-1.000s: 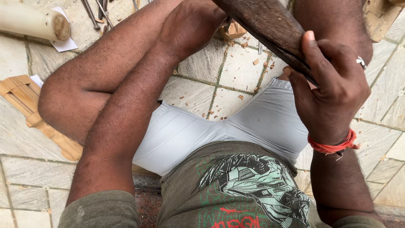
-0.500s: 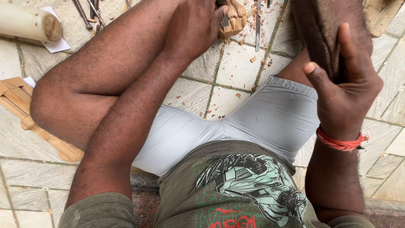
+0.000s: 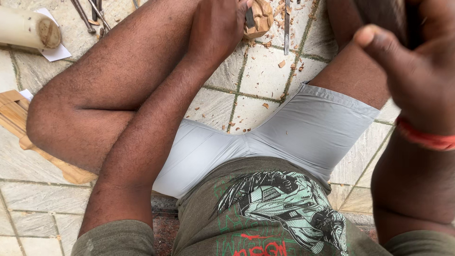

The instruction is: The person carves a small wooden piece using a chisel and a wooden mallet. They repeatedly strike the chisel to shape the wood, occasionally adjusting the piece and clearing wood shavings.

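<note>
The left hand (image 3: 215, 28) clenches its fingers around a dark tool against the carved wooden block (image 3: 258, 18), far on the tiled floor (image 3: 256, 76). The right hand (image 3: 407, 71), raised near right, grips a dark wooden piece (image 3: 384, 14).

Right hand (image 3: 417, 80) now raised nearer the camera, blurred, dark wooden piece (image 3: 388, 16) swung upright. Left hand (image 3: 218, 28) now gripping a chisel (image 3: 250, 18) against the pale carved block (image 3: 259, 18).

The left hand (image 3: 218, 26) steadies a carved wooden block (image 3: 259, 18) on the tiled floor (image 3: 258, 71); the right hand (image 3: 417, 71) is raised close to the camera.
</note>
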